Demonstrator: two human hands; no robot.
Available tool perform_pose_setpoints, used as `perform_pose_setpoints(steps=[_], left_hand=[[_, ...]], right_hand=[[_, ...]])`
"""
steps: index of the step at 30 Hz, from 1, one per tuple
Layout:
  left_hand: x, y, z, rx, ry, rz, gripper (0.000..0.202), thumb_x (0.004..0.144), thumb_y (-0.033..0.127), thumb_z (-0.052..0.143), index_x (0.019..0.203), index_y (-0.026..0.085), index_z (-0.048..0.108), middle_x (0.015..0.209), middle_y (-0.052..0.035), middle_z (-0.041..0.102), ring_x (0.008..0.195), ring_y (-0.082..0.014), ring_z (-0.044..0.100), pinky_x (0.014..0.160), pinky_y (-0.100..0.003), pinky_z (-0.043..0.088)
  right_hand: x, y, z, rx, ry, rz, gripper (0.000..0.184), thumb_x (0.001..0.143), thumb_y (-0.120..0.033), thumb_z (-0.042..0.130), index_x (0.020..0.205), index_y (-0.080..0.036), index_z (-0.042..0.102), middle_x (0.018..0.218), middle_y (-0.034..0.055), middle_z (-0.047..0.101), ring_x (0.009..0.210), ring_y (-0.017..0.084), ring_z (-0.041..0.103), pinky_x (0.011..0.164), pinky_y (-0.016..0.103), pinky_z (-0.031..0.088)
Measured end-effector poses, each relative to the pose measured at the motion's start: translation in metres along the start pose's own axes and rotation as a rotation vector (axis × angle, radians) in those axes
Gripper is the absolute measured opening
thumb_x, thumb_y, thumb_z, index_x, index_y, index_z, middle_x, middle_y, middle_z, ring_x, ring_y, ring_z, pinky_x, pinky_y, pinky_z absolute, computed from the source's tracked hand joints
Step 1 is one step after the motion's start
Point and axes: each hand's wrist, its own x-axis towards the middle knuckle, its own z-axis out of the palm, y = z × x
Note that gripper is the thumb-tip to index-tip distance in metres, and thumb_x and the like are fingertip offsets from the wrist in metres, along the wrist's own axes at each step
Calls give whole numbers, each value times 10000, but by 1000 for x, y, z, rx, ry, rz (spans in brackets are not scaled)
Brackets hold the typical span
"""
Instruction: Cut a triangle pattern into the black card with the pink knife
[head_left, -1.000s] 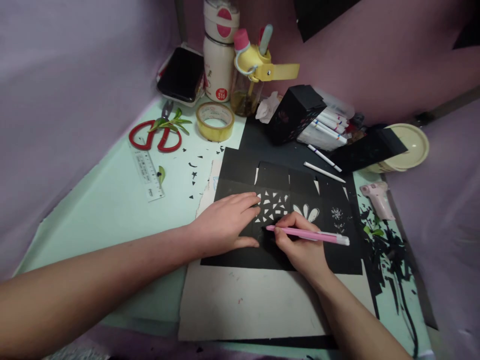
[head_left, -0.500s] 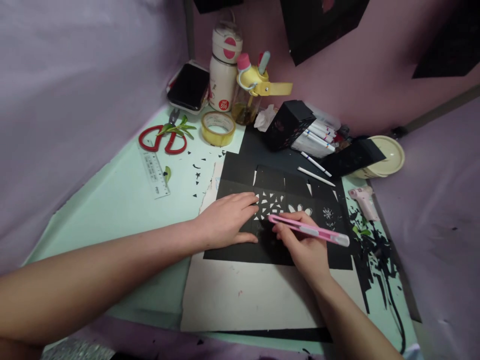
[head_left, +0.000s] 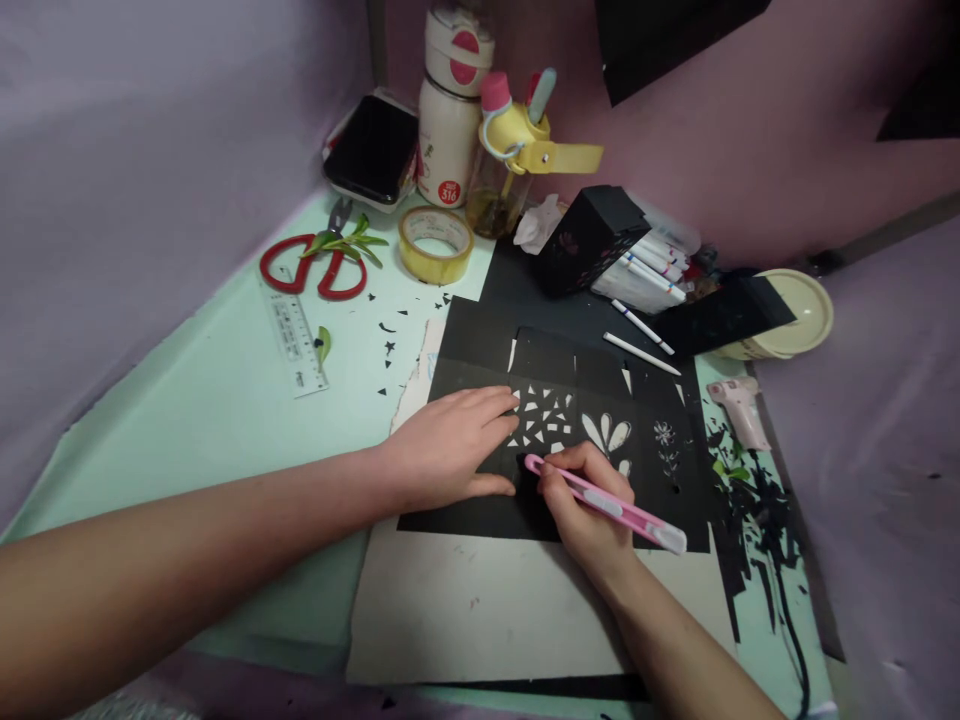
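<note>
A sheet of black paper (head_left: pixel 472 350) with cut-out openings lies over a pale board (head_left: pixel 480 610). The openings include a patch of small angular shapes, large petals and a fine flower. My left hand (head_left: pixel 457 445) rests flat on the paper's left part, fingers stretched toward the angular openings and thumb apart. In my right hand (head_left: pixel 592 500) is a pink utility knife (head_left: pixel 611 505), its handle slanting down to the right. The knife's front end is just below the angular openings, close to my left fingertips; its blade is too small to make out.
Red-handled scissors (head_left: pixel 341 275), a clear ruler (head_left: pixel 296 340) and a yellow tape roll (head_left: pixel 435 250) lie at the left. Behind stand a white bottle (head_left: pixel 448 140) and a black paper box (head_left: pixel 592 240). A pink glue gun (head_left: pixel 739 410) and black scraps (head_left: pixel 761 510) are at the right.
My right hand has moved down and slightly left with the knife, uncovering more of the petal openings. My left hand stays on the paper. The camera view has shifted a little.
</note>
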Motion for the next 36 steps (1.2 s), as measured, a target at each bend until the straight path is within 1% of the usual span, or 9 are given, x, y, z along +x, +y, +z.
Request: perform_pose_setpoints(steps=[13, 18, 21, 24, 26, 28, 31, 36], left_hand=[[1, 0, 0, -2, 2, 4, 671, 821, 599, 685, 1268, 109, 579, 1450, -166, 498, 1380, -321, 423, 1115, -444, 392], [0, -1, 2, -10, 10, 4, 667, 818, 593, 690, 1279, 125, 571, 1455, -158, 495, 1388, -317, 413, 1118, -438, 384], [0, -1, 3, -31, 11, 5, 665, 823, 584, 688, 1283, 119, 566, 1458, -156, 491, 1400, -318, 395, 1122, -447, 376], [0, 0, 3, -26, -3, -6, 656, 823, 558, 701, 1288, 117, 561, 1466, -155, 483, 1405, -312, 389, 1130, -435, 365], [0, 1, 2, -13, -14, -12, 655, 819, 540, 713, 1290, 113, 558, 1469, -156, 480, 1405, -307, 390, 1136, -423, 358], [0, 1, 2, -9, -20, -15, 652, 819, 533, 717, 1290, 112, 557, 1472, -156, 477, 1405, -304, 390, 1141, -419, 352], [0, 1, 2, -21, -15, -17, 646, 826, 532, 709, 1295, 116, 553, 1479, -153, 470, 1412, -301, 381, 1149, -421, 343], [-1, 0, 2, -27, -9, -10, 629, 839, 543, 689, 1287, 120, 559, 1471, -149, 481, 1416, -295, 379, 1146, -422, 353]], right_hand=[[2, -1, 0, -13, -18, -37, 117, 816, -172, 614, 707, -212, 599, 611, -21, 673, 488, 117, 583, 463, 224, 446], [-1, -1, 3, -37, 0, -118, 114, 830, -152, 616, 740, -217, 591, 623, -21, 670, 489, 114, 588, 467, 228, 449], [-4, -2, 5, -70, 7, -185, 128, 844, -121, 608, 765, -217, 576, 662, -8, 670, 532, 120, 606, 514, 240, 476], [-7, 0, 7, -137, -17, -338, 139, 841, -81, 595, 811, -215, 579, 689, 4, 658, 555, 126, 606, 536, 254, 485], [-7, 3, 8, -189, -14, -442, 160, 831, -56, 588, 831, -216, 580, 664, 0, 629, 551, 132, 595, 528, 260, 478], [-7, 5, 9, -227, -9, -499, 184, 823, -37, 581, 825, -221, 573, 631, -9, 593, 544, 135, 575, 524, 264, 471], [-7, 7, 10, -256, -17, -507, 202, 815, -32, 571, 786, -231, 559, 611, -17, 564, 530, 130, 540, 515, 262, 456], [-9, 8, 9, -255, -17, -491, 203, 812, -47, 557, 739, -236, 545, 595, -17, 553, 517, 129, 527, 506, 263, 449]])
